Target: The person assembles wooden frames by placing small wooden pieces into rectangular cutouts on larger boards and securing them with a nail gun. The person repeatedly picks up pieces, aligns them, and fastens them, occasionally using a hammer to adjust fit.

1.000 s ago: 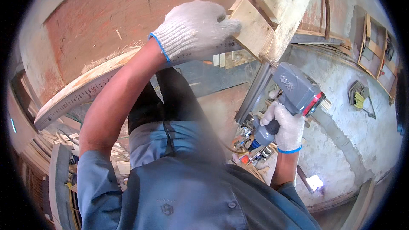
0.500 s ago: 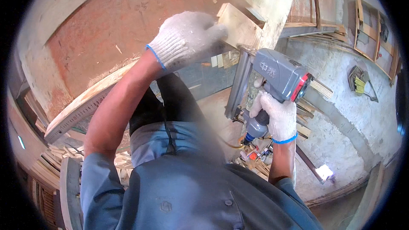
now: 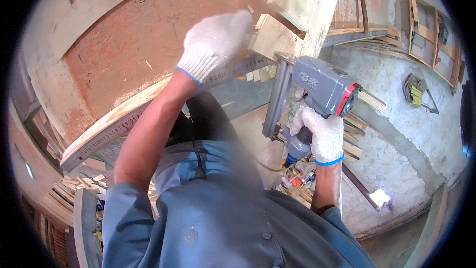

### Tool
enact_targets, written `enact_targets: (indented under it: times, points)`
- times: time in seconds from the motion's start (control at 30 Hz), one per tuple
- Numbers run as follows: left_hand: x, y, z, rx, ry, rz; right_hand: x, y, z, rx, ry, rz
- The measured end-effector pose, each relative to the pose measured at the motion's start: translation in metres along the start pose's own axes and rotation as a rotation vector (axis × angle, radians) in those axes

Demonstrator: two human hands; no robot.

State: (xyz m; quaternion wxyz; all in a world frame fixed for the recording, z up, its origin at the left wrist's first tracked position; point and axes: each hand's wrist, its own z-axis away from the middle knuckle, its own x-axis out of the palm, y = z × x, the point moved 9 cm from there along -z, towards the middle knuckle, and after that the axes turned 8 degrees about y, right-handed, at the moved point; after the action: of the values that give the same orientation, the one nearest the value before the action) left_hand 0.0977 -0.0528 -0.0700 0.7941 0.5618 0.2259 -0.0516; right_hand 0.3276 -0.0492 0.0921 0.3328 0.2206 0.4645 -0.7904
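Head view shows the big counter (image 3: 134,54) at 10 o'clock, the gray nail gun (image 3: 322,87) at 2, best held straight, the wood block (image 3: 273,37) at 1, the right hand (image 3: 321,136) with fingers curled round the gun, and the left hand (image 3: 210,44), fingers too blurry to tell, best well clear.

The right hand (image 3: 322,136), in a white glove, grips a grey nail gun (image 3: 322,84), its nose by the lower end of a wooden block (image 3: 275,37). The gloved left hand (image 3: 215,39), blurred, hovers over the reddish bench (image 3: 134,64) beside the block; a marked metal ruler (image 3: 106,139) follows the bench edge.
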Motion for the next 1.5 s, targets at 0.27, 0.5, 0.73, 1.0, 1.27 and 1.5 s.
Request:
enact_targets:
  times: [0.27, 0.5, 0.73, 1.0, 1.27, 1.5]
  points:
    - [-0.023, -0.004, 0.004, -0.051, 0.265, 0.122, 0.023, -0.010, -0.001, 0.069, -0.079, 0.023]
    - [-0.003, -0.004, -0.001, 0.006, 0.161, 0.333, 0.024, -0.016, -0.001, 0.035, -0.100, 0.136]
    - [-0.018, 0.003, -0.004, -0.035, 0.167, 0.425, 0.029, -0.018, 0.007, 0.123, -0.107, 0.074]
    - [-0.031, 0.002, 0.002, 0.066, 0.352, 0.509, 0.025, -0.011, 0.007, 0.159, -0.084, 0.092]
    - [-0.021, -0.024, -0.006, -0.071, 0.369, 0.606, 0.015, 0.009, -0.005, -0.138, -0.147, 0.275]
    - [-0.026, -0.030, -0.005, -0.133, 0.379, 0.635, 0.011, -0.010, -0.016, -0.371, -0.247, 0.326]
